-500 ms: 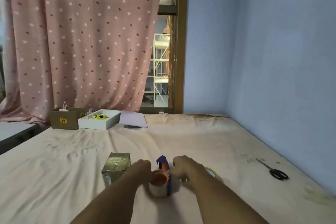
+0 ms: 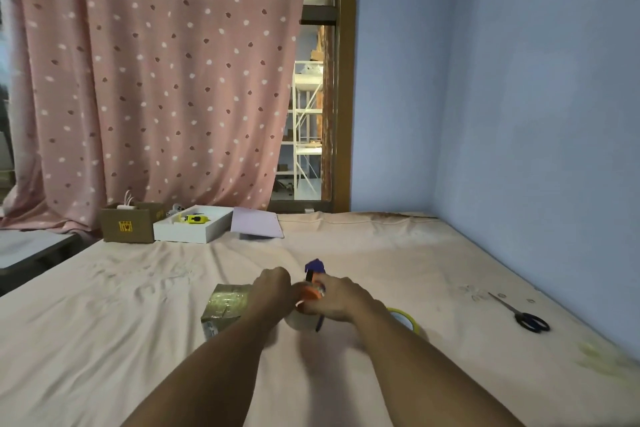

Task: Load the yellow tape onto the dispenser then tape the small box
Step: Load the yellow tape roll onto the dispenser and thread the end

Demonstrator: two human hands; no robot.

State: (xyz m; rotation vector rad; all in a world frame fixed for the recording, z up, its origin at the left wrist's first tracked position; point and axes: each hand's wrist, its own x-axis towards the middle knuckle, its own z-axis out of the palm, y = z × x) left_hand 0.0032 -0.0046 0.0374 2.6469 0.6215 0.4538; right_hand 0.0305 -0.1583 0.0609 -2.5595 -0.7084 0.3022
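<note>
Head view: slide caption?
Both hands, left hand and right hand, grip the blue-and-orange tape dispenser beside the small taped cardboard box.

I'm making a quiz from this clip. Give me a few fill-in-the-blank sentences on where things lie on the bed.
1. The scissors have ____ handles.
2. The yellow tape lies behind the person's ____ forearm.
3. The small box sits to the ____ of the dispenser.
4. The curtain is ____ with dots.

Missing words: black; right; left; pink
</note>
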